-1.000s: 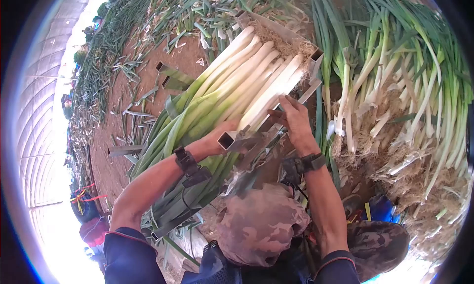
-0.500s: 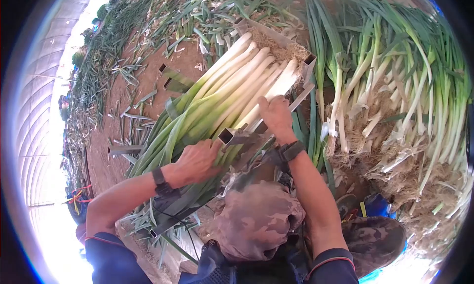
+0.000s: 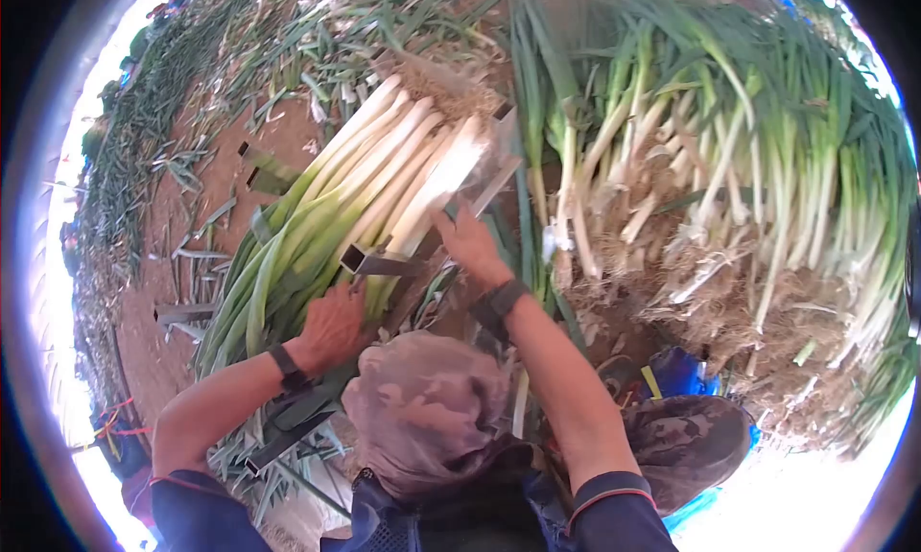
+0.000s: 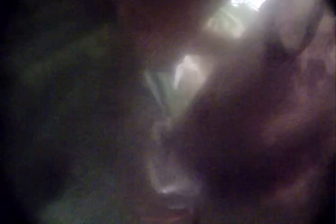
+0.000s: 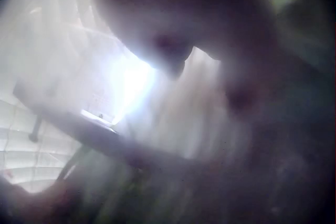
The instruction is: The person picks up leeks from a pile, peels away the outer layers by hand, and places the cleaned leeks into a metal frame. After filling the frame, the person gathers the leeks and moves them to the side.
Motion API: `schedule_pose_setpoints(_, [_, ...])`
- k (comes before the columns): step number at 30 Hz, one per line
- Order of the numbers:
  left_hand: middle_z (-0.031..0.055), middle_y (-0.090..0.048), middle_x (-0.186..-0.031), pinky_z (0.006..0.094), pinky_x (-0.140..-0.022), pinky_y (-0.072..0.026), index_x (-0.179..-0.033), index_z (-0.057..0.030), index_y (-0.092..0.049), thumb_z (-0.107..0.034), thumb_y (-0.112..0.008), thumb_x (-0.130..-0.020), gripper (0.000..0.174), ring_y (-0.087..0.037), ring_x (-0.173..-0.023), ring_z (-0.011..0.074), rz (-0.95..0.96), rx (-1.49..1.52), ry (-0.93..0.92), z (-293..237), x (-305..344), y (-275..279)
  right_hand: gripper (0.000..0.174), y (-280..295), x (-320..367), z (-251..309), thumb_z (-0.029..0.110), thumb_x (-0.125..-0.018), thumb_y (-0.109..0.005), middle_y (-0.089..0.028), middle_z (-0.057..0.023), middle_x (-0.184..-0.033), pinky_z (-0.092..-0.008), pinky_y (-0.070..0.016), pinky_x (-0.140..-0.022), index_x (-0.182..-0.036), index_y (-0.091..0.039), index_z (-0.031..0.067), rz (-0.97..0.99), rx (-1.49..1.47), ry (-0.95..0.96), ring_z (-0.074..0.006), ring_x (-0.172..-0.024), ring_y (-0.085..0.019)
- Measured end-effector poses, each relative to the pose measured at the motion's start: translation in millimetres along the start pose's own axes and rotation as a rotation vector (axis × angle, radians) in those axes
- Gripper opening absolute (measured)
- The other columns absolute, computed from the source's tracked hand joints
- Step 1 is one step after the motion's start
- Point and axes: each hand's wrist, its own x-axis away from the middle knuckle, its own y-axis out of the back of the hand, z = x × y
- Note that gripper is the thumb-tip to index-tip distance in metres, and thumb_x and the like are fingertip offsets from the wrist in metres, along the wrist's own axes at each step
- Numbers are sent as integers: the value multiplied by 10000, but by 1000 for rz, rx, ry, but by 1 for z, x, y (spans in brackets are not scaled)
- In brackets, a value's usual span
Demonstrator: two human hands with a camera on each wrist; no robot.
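Observation:
In the head view a bundle of large green onions [image 3: 389, 159] lies slantwise in a metal frame [image 3: 494, 183], white stalks and roots at the upper end, green leaves at the lower left. My left hand [image 3: 334, 327] is low over the green leaves, its fingertips close below a square metal post [image 3: 384, 261]. At the near side of the bundle, the fingers of my right hand [image 3: 470, 240] touch the closest white stalks. Both wrist views are dark and blurred; pale stalks [image 5: 199, 103] show past the right fingers. I cannot tell how the left fingers are bent.
A large heap of green onions [image 3: 729, 168] with earthy roots lies to the right. Cut leaves [image 3: 192, 168] litter the soil at the left and back. Square metal bars [image 3: 269, 173] stick out from the frame's far side. The person's camouflage cap [image 3: 427, 399] covers the near middle.
The left hand has drawn back from beside the metal post to the leaves below it. The right hand has moved down along the near stalks. The whole head view has shifted.

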Motion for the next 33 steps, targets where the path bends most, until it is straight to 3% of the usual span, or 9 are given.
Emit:
schedule_pose_setpoints(10, [178, -600, -992, 473, -768, -470, -1329, -20, -507, -266, -731, -806, 620, -605, -922, 374, 39, 29, -39, -6, 86, 127, 462, 102, 47, -115, 243, -876, -647, -630, -199, -1093, -488, -532, -765, -1274, -546, 32, -548, 802, -181, -404, -917, -643])
schedule_pose_setpoints(12, [180, -610, -987, 468, -758, -474, -1319, -42, -521, -255, -725, -815, 584, -610, -908, 377, 42, 93, -17, -4, 108, 139, 430, 107, 15, -208, 232, -887, -648, -660, -159, -985, -466, -537, -728, -1232, -553, -6, -119, 843, 166, -358, -853, -661])
schedule_pose_setpoints(15, [188, -622, -964, 485, -757, -468, -1272, -36, -558, -244, -719, -823, 521, -611, -883, 393, 28, 247, 23, 1, 139, 142, 358, 118, -1, -151, 258, -930, -637, -656, -57, -776, -336, -499, -585, -1114, -596, -46, 38, 332, 314, -198, -689, -641])
schedule_pose_setpoints(17, [189, -646, -964, 462, -751, -496, -1242, -22, -585, -225, -749, -813, 502, -642, -864, 371, -19, 310, 1, -1, 153, 142, 357, 113, -20, -120, 316, -968, -607, -593, 10, -736, -240, -404, -511, -1077, -634, -23, 19, -21, -73, -76, -627, -556])
schedule_pose_setpoints(18, [189, -646, -964, 462, -751, -496, -1242, -22, -585, -225, -749, -813, 502, -642, -864, 371, -21, 307, 2, -6, 164, 147, 374, 143, 17, 2, 352, -978, -597, -527, 47, -709, -199, -335, -492, -1079, -658, -3, 20, -819, -172, -42, -582, -479])
schedule_pose_setpoints(21, [181, -669, -1000, 420, -755, -531, -1235, -16, -598, -189, -766, -818, 481, -676, -865, 335, 42, 539, 13, -30, 195, 156, 371, 144, 51, 18, 370, -979, -592, -495, 53, -687, -208, -347, -503, -1087, -662, 22, -17, -713, 35, -54, -571, -464])
schedule_pose_setpoints(25, [157, -696, -985, 385, -772, -553, -1230, -25, -610, -174, -756, -852, 431, -699, -883, 309, 119, 677, -84, -61, 225, 145, 401, 109, 91, -55, 436, -984, -565, -550, 22, -712, -260, -408, -534, -1076, -650, 55, -96, -1213, -531, -101, -586, -500])
schedule_pose_setpoints(29, [143, -708, -1003, 362, -788, -560, -1218, -36, -621, -168, -745, -868, 394, -708, -898, 295, 122, 774, -282, -89, 237, 122, 397, 94, 117, -139, 472, -975, -570, -589, -11, -743, -297, -438, -550, -1011, -631, 82, -122, -1066, -304, -144, -616, -536])
schedule_pose_setpoints(33, [121, -736, -980, 318, -810, -552, -1197, -14, -650, -57, -735, -859, 351, -722, -900, 230, 83, 962, -377, -140, 220, 132, 407, 125, 131, -114, 506, -976, -549, -619, -73, -787, -368, -485, -616, -1018, -617, 107, -228, -1164, -614, -234, -650, -559])
